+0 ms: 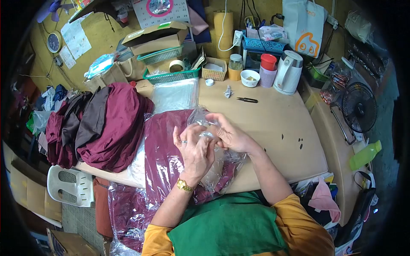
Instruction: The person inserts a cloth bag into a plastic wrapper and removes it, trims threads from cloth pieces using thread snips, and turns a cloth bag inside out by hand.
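Both hands meet over the table's front half, at the crumpled edge of a clear plastic bag [200,116]. My left hand [195,149], with a gold watch at its wrist, is closed, its fingertips pinching the plastic. Close against it, my right hand [232,135] is curled around the same gathered plastic; some of its fingertips are hidden. Folded maroon fabric [164,149] lies beneath the shiny film, partly under my left forearm. Flat clear plastic bags [175,94] lie just beyond it. A heap of maroon and dark fabric [113,128] sits to the left.
Black thread snips [247,100] and a crumpled scrap [229,91] lie on the table [277,115]. Along the back stand a white kettle [288,72], a bowl [250,78] and green baskets [171,76]. More bagged maroon fabric [130,217] hangs at the front left, near a white plastic chair [70,186].
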`<state>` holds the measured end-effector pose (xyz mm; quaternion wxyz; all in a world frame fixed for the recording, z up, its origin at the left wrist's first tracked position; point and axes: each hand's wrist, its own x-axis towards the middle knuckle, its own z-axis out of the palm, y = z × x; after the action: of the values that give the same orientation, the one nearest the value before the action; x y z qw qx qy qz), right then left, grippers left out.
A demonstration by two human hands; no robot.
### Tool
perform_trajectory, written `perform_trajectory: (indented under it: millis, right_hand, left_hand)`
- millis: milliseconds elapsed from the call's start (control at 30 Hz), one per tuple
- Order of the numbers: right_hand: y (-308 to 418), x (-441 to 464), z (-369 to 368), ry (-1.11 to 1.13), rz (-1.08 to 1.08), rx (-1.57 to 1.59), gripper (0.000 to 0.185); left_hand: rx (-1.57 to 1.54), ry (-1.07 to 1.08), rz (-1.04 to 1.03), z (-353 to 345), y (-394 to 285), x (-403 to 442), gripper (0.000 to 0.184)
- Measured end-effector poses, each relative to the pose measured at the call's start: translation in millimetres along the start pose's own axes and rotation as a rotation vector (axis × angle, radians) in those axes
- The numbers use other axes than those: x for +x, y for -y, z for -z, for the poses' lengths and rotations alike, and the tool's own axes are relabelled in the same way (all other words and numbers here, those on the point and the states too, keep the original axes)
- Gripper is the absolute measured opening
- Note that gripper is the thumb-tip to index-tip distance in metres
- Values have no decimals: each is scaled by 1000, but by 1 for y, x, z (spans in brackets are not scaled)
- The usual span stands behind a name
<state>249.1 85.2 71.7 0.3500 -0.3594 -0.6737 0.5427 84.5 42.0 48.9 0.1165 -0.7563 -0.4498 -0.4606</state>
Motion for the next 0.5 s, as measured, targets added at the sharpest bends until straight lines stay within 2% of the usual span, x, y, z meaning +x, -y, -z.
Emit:
perform_trajectory:
  millis: [33, 100, 133, 200, 233, 267, 300, 333, 367, 400, 433, 467, 500]
  right_hand:
    - [-1, -1, 3, -16, -9, 37, 54]
    - [-13, -2, 14, -63, 180, 237, 38]
    - [-16, -2, 15, -63, 178, 237, 38]
    - [-17, -2, 16, -380, 209, 335, 32]
    - [-21, -2, 13, -451, 346, 396, 19]
    - [-22, -7, 9, -447, 343, 396, 19]
    - [-11, -13, -1, -593, 484, -35, 17]
    - [-1, -18, -11, -721, 615, -475, 15]
    - [6, -21, -21, -641, 762, -604, 22]
    - [13, -24, -31, -632, 765, -599, 22]
    - [21, -26, -40, -554, 827, -750, 21]
    - [24, -25, -48, -468, 891, -896, 19]
    - [10, -20, -51, -454, 904, -872, 14]
  left_hand:
    - [9, -11, 32, 3, -1, 1, 12]
    - [-46, 25, 59, 15, -4, 4, 11]
    - [-102, 63, 94, 21, -5, 3, 11]
    - [-202, 107, 154, 28, 0, -1, 9]
    - [-563, 150, 374, 30, 5, -4, 9]
    - [-924, 187, 594, 31, 10, -7, 10]
    - [-1054, 170, 674, 28, 20, -11, 15]
    - [-1050, 164, 678, 31, 20, -10, 15]
    - [-704, 135, 523, 37, 18, -6, 16]
    - [-359, 109, 367, 46, 15, -3, 17]
    - [-233, 82, 324, 58, 2, 4, 20]
    - [-130, 54, 252, 68, -6, 9, 13]
    - [-130, 45, 209, 73, -11, 9, 11]
